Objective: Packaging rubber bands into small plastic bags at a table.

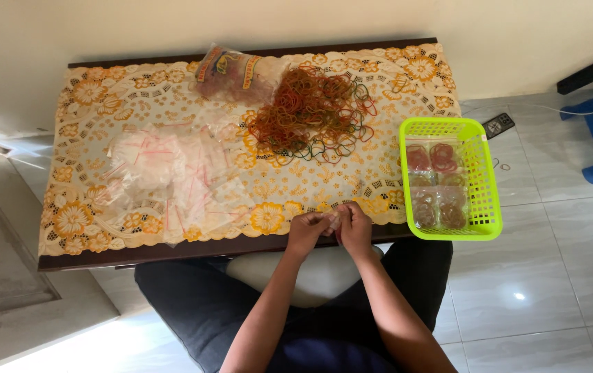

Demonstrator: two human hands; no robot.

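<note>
Pinching small clear bag (336,222) | between left hand (308,228), right hand (356,228) | contents unclear

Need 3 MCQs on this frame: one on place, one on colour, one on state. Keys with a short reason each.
1. Where does the basket sit?
A. at the table's right edge
B. on the floor
C. on the person's lap

2. What colour is the basket?
A. blue
B. lime green
C. white

3. How are the left hand and right hand placed?
A. far apart
B. together at the table's near edge, pinching a small clear bag
C. inside the basket

Answers:
1. A: it rests on the tablecloth, overhanging the right end.
2. B: its mesh walls are bright lime.
3. B: the fingers meet over the bag, in front of the rubber band pile.
</note>
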